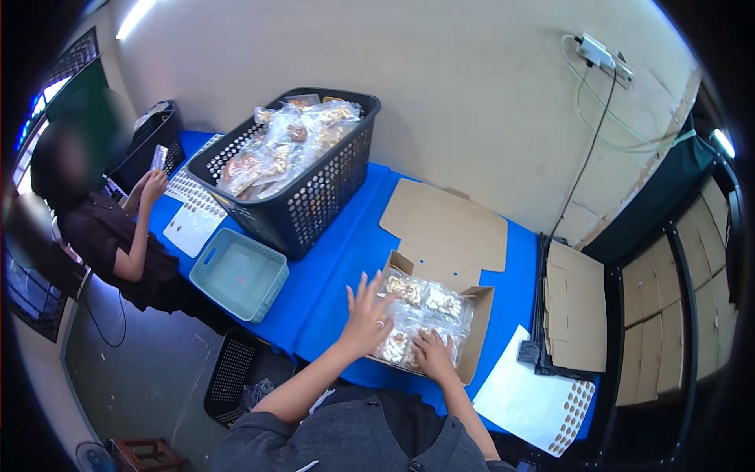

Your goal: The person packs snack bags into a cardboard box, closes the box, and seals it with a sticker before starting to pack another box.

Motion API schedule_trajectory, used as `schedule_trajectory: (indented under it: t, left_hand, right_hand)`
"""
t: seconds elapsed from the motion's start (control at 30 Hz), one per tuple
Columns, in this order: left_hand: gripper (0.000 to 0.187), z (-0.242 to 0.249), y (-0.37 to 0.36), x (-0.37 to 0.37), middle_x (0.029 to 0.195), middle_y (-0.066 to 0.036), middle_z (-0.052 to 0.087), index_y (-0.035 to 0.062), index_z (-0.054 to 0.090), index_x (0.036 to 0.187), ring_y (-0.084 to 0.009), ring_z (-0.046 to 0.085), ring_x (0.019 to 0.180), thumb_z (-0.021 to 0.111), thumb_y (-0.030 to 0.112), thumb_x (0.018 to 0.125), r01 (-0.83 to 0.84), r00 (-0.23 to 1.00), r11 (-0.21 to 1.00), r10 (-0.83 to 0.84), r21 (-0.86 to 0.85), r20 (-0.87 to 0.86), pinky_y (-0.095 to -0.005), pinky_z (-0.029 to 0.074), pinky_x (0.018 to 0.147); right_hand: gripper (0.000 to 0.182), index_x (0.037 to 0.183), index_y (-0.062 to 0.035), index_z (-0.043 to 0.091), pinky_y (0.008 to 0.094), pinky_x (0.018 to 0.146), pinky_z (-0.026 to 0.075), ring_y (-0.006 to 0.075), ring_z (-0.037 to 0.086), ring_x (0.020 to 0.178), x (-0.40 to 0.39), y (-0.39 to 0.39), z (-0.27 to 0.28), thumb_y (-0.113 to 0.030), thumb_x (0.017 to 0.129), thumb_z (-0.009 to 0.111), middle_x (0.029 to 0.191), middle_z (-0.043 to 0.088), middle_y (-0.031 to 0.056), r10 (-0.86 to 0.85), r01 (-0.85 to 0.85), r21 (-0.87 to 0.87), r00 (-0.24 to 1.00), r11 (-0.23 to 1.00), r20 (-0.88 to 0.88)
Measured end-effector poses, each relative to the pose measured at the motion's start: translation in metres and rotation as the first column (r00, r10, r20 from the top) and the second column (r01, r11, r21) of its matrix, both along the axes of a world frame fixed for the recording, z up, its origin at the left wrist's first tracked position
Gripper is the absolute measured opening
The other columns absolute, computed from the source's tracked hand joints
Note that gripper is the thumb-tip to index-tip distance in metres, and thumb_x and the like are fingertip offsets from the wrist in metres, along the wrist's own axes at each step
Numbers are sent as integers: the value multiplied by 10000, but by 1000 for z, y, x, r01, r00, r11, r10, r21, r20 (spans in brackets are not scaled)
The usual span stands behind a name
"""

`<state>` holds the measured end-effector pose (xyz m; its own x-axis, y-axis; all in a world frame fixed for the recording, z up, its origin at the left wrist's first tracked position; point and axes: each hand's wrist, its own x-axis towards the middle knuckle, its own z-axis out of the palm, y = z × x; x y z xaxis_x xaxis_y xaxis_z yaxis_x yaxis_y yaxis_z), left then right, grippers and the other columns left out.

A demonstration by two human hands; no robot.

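An open cardboard box point(476, 334) lies on the blue table, its lid folded back toward the wall. Inside are several clear plastic packets point(444, 301) with pale, knobbly contents. Over the box's left side is my left hand point(366, 316), fingers spread, beside the packets, with a ring on one finger. My right hand point(434, 354) rests on the packets near the box's front edge, its fingers apart and grasping nothing.
A black basket point(318, 197) heaped with packets stands at the back left, near an empty green basket point(240, 275). Sticker sheets point(511, 385) and flat cardboard point(576, 307) lie right. Another person point(106, 236) stands left, holding a small item. Stacked boxes point(657, 338) fill shelves at right.
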<state>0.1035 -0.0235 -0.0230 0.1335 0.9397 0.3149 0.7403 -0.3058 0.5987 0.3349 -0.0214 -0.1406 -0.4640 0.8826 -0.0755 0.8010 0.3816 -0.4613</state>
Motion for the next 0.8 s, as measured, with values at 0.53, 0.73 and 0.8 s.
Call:
schedule_trajectory:
  t: [0.53, 0.73, 0.8]
  left_hand:
    - [197, 216, 64, -273, 1184, -148, 587, 30, 657, 989, -296, 549, 1124, 508, 30, 860, -498, 867, 531, 326, 686, 377, -386, 391, 988]
    - [251, 193, 143, -365, 1415, -191, 413, 77, 639, 1067, -395, 340, 1346, 621, 164, 831, -483, 827, 599, 551, 638, 110, -449, 338, 1070]
    - [302, 171, 173, -416, 1459, -199, 343, 94, 632, 1100, -411, 277, 1371, 644, 196, 815, -535, 802, 637, 590, 555, 96, -449, 306, 1095]
  right_hand:
    - [336, 1057, -67, 660, 408, 876, 420, 322, 530, 964, -52, 52, 127, 74, 791, 512, 925, 583, 154, -191, 400, 388, 859, 830, -475]
    - [272, 1031, -51, 658, 405, 859, 429, 325, 534, 959, -165, 88, 208, 56, 809, 544, 961, 584, 148, 74, 218, 573, 894, 790, -442]
    - [289, 1033, -49, 656, 425, 860, 437, 335, 534, 967, -212, 103, 243, 55, 776, 574, 987, 590, 143, 220, 93, 673, 905, 733, -364]
